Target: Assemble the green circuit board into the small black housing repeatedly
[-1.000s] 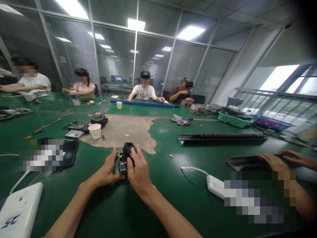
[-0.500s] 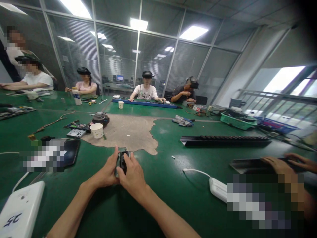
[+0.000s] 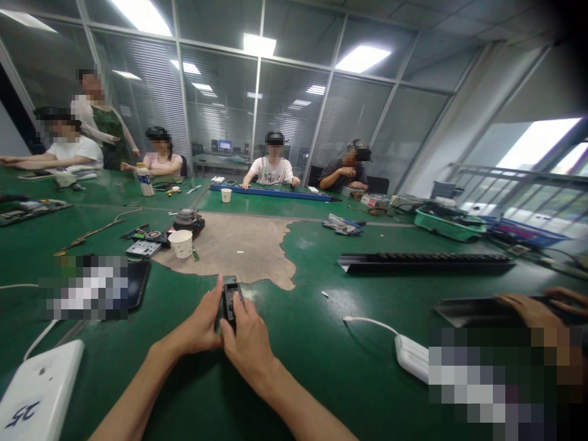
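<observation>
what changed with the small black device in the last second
The black device was lowered from its raised tilt, and the blue screen beneath it no longer shows. The left hand and right hand closed in, both gripping it. The paper cup and white power strip stayed put.

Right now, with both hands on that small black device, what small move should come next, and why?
Probably brace with the left hand and press gently down with the right hand: the black device stands narrow and upright on the green table, pinched from both sides, so a one-sided push could tip it.
</observation>
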